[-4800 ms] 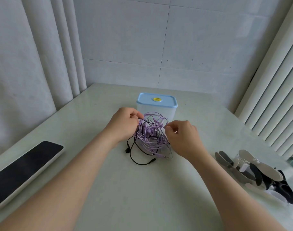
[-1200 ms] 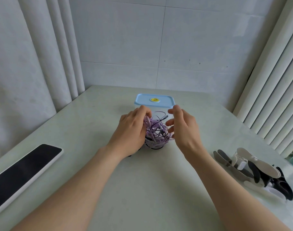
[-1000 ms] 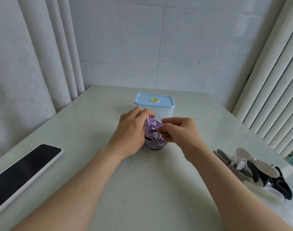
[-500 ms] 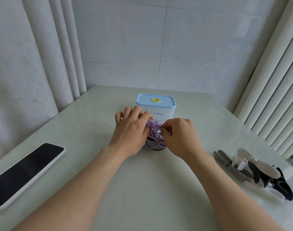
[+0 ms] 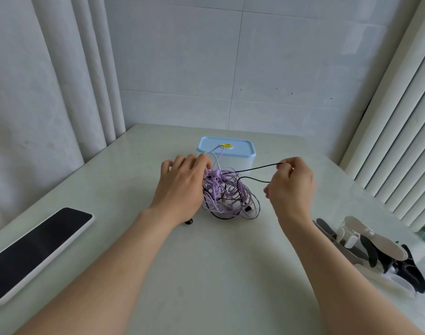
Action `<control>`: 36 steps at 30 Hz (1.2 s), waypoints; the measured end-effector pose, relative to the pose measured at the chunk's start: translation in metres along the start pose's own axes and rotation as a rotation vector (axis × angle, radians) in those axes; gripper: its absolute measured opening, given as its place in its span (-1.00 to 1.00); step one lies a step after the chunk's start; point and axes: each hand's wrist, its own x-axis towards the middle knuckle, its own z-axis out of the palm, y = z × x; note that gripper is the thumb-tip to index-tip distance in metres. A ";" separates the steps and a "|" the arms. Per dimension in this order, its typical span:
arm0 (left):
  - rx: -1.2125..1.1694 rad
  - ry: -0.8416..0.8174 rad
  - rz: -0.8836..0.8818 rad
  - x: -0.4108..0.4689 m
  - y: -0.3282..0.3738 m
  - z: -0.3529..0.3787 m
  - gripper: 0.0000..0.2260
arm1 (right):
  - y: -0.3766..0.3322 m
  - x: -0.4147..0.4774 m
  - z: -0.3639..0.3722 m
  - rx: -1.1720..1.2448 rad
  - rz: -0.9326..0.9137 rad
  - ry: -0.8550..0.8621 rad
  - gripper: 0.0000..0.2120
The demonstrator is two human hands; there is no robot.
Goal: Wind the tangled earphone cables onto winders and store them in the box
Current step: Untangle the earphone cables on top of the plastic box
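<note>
Pale green desk (image 5: 206,286) fills the lower frame. At lower left I see a dark-screened phone (image 5: 35,250) lying in a white case. At lower right sits a heap of black, white and grey winders (image 5: 376,250), well apart from both hands.

Further up, at centre, the left hand (image 5: 182,187) lies palm down against the left side of the tangle (image 5: 228,197), a mound of purple and black earphone cables resting on the desk. Its fingertips reach the top of the strands, and I cannot tell whether that grip closes on any of them. A black earbud (image 5: 188,221) peeks out just below that wrist.

The right hand (image 5: 291,187), right of the tangle, has a narrow grip: thumb and forefinger pinch a black cable (image 5: 257,168) drawn taut out of the mound.

Behind the tangle stands the box (image 5: 240,163), its blue lid (image 5: 238,147) on, with one purple loop (image 5: 218,151) arching up in front of it. Beyond is a white tiled wall (image 5: 279,56).
</note>
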 end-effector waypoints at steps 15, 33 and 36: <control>-0.016 -0.011 -0.223 -0.001 -0.003 -0.002 -0.60 | -0.036 -0.020 -0.007 1.277 0.582 -0.315 -0.70; -0.110 -0.311 -0.039 -0.005 0.017 0.005 -0.47 | -0.032 -0.036 0.000 0.287 -0.653 -0.307 -0.53; -0.098 -0.310 -0.102 -0.006 0.014 0.004 -0.44 | -0.027 -0.035 0.002 0.179 -0.751 -0.251 -0.38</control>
